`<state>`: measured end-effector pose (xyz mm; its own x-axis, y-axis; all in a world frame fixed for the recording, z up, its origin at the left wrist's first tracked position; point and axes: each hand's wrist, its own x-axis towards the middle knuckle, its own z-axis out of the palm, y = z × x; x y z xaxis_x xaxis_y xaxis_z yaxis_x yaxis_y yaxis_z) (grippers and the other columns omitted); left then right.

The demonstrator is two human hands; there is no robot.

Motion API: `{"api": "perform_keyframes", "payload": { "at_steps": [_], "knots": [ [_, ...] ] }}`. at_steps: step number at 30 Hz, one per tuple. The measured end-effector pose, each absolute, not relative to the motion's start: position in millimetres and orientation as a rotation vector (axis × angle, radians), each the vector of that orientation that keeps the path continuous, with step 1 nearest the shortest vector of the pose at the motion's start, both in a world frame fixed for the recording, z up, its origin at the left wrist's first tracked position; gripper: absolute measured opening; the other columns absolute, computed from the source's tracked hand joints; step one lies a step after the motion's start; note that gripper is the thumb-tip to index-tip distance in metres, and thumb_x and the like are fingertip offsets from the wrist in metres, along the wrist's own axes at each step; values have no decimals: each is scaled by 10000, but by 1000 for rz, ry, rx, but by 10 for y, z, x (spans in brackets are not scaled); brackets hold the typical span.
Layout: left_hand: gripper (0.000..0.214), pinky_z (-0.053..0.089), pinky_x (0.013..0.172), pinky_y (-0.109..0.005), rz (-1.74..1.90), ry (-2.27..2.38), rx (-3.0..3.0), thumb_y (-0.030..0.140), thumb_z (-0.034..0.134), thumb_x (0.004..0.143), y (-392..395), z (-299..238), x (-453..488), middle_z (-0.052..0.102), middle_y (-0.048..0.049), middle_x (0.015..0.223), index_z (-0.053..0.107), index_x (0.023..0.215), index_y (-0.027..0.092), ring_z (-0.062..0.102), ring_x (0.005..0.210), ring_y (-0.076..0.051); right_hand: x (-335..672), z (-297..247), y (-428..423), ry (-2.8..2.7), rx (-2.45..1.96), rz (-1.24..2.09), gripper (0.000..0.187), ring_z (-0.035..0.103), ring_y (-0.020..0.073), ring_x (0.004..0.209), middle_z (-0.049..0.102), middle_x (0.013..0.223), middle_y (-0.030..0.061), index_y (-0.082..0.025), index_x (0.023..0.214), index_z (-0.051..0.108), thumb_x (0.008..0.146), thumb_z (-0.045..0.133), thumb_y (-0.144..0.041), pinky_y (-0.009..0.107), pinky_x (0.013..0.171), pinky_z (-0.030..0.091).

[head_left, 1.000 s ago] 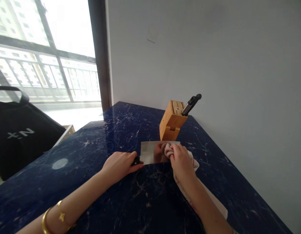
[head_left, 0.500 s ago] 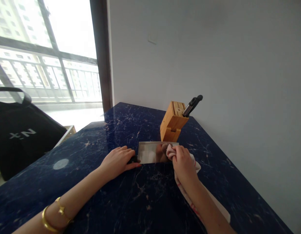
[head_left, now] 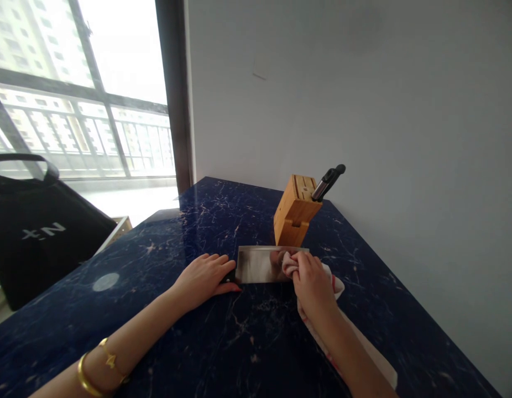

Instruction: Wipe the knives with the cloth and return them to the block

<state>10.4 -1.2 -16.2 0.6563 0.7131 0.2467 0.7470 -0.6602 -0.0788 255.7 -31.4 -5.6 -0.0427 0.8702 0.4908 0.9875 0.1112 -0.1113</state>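
Note:
A cleaver [head_left: 258,266] with a broad shiny blade lies flat on the dark blue marbled table, its black handle to the left. My left hand [head_left: 206,278] is closed over that handle, thumb along the near side. Bunched in my right hand [head_left: 312,279] is a white cloth [head_left: 290,266] with red stripes, pressed on the right part of the blade. The cloth's loose end trails under my right forearm toward the near edge. My fingers and the cloth cover the blade's right end.
Just behind the blade stands a wooden knife block [head_left: 295,213] with black-handled tools [head_left: 328,182] in its right side. A black bag [head_left: 44,237] is left of the table [head_left: 214,215]. A pale round spot [head_left: 105,282] marks the tabletop. Wall behind and right; window at left.
The view has shifted slightly, so everything sits a little lower and to the right. Both hands keep their holds, and the cloth stays on the right part of the blade.

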Motion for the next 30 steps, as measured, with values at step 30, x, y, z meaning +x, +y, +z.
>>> {"api": "perform_keyframes", "payload": {
  "at_steps": [30],
  "knots": [
    [391, 405, 579, -283, -304, -1445, -2670, 539, 364, 827, -143, -147, 290, 604, -31, 753, 563, 814, 202, 565, 746, -214, 2273, -89, -353, -2218, -1504, -70, 269, 480, 156, 855, 538, 924, 33, -209, 935, 532, 756, 401, -56, 264, 759, 348]
  ]
}}
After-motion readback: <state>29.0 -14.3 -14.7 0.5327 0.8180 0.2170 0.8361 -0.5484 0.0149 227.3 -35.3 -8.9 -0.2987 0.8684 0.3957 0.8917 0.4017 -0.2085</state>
